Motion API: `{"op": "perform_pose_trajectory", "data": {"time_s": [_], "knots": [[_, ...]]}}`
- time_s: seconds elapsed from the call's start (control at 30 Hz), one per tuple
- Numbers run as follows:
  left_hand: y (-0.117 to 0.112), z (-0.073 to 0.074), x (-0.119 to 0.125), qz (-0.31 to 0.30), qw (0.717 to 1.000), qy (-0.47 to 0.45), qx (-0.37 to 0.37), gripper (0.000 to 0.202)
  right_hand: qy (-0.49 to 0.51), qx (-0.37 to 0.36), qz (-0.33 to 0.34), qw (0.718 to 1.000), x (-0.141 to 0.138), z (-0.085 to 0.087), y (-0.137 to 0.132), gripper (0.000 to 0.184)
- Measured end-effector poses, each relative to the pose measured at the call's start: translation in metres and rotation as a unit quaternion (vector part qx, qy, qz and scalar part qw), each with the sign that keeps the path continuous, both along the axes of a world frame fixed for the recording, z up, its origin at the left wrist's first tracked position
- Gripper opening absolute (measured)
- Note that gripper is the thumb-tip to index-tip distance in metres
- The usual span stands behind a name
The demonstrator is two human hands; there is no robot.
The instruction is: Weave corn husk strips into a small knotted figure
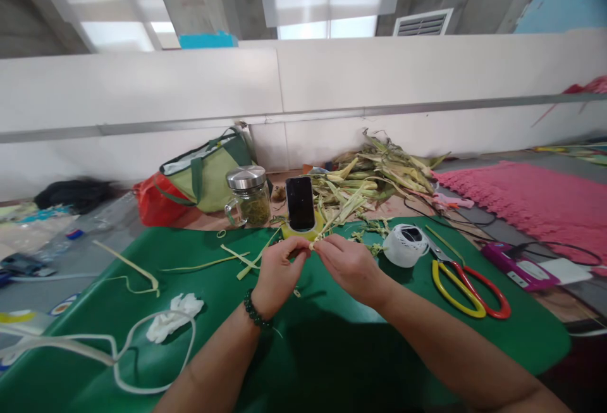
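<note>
My left hand (283, 269) and my right hand (348, 265) meet over the middle of the green table cover (365, 353). Both pinch one pale corn husk strip (321, 234), whose loose ends point up and away to the right. The small spot between my fingertips is partly hidden by the fingers. Just behind the hands, a phone (300, 203) stands upright in a yellow holder (322, 222). Several cut husk strips (249, 266) lie left of my left hand. To the right of my right hand sits a white roll (404, 246).
Scissors (459, 286) with red and yellow handles lie at right. A glass jar (251, 201), a green bag (213, 172) and a husk pile (379, 169) line the back. Crumpled tissue (174, 318) and a looped white cable (118, 356) are at left. A purple power strip (519, 267) is far right.
</note>
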State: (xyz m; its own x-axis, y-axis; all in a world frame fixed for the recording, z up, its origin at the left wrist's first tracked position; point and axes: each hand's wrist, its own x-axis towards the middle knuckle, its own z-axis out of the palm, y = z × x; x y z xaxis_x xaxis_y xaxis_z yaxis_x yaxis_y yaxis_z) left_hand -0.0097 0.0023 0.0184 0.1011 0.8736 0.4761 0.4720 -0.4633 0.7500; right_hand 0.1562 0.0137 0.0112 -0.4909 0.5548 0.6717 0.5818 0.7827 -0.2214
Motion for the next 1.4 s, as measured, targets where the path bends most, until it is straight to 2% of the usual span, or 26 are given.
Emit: {"op": "perform_pose_trajectory", "data": {"time_s": [0.13,0.23,0.3,0.43,0.53,0.67,0.8,0.97,1.03,1.13,1.3,1.4], "knots": [[-0.003,-0.001,0.002,-0.010,0.998,0.045,0.044,0.015,0.039,-0.011,-0.016,0.999,-0.002,-0.003,0.004,0.019],[-0.005,0.000,0.004,-0.011,0.995,0.075,0.057,0.015,0.133,-0.103,-0.023,0.986,-0.003,-0.003,0.006,0.004],[-0.006,0.000,0.004,-0.020,0.995,0.079,0.052,0.014,0.176,-0.176,-0.003,0.969,-0.003,-0.001,0.008,0.013],[-0.005,0.001,0.005,-0.052,0.998,0.038,0.007,0.011,0.184,-0.241,0.040,0.952,-0.003,0.002,0.012,0.004],[-0.004,0.005,0.005,-0.092,0.994,-0.028,-0.051,0.009,0.202,-0.290,0.040,0.935,-0.002,0.003,0.014,0.008],[-0.001,0.008,0.004,-0.152,0.974,-0.105,-0.134,0.011,0.220,-0.395,0.057,0.890,-0.001,0.004,0.016,0.016],[0.002,0.006,0.004,-0.192,0.949,-0.169,-0.183,0.022,0.250,-0.424,0.068,0.868,-0.001,0.007,0.016,0.021],[0.003,0.007,0.003,-0.208,0.933,-0.205,-0.209,0.030,0.294,-0.476,0.153,0.815,0.002,0.011,0.016,0.027],[0.003,0.009,0.002,-0.205,0.931,-0.207,-0.219,0.032,0.293,-0.485,0.190,0.802,0.004,0.013,0.017,0.028],[0.003,0.011,0.000,-0.201,0.928,-0.206,-0.235,0.033,0.263,-0.475,0.212,0.813,0.007,0.015,0.017,0.024],[0.001,0.012,0.001,-0.212,0.922,-0.221,-0.239,0.031,0.189,-0.373,0.178,0.891,0.011,0.019,0.017,0.016],[0.001,0.013,0.000,-0.213,0.921,-0.226,-0.234,0.029,0.162,-0.332,0.184,0.911,0.015,0.022,0.017,0.014]]}}
